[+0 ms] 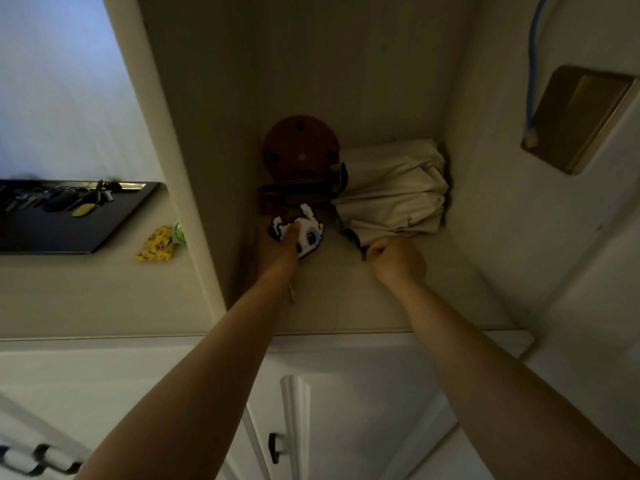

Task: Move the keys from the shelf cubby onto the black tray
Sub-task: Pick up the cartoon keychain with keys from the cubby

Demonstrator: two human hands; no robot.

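Both bare forearms stretched forward into the shelf cubby (346, 299). Left hand (277, 249) near the cubby's left wall, fingers curled around a flat white charm (304, 233), thumb across its face. Right hand (398, 258) further right, closed in a tight fist, knuckles forward.

No text, brand, number or sign can be read anywhere in this dim view. The yellow packet (154, 244) lying on the counter just right of the black tray (69, 233) carries a red and dark printed pattern that may include lettering, but it is too small and blurred to make out. The white pixel-style charm (304, 233) in the shelf cubby (346, 289) shows only a cartoon face with a blue eye, no letters.
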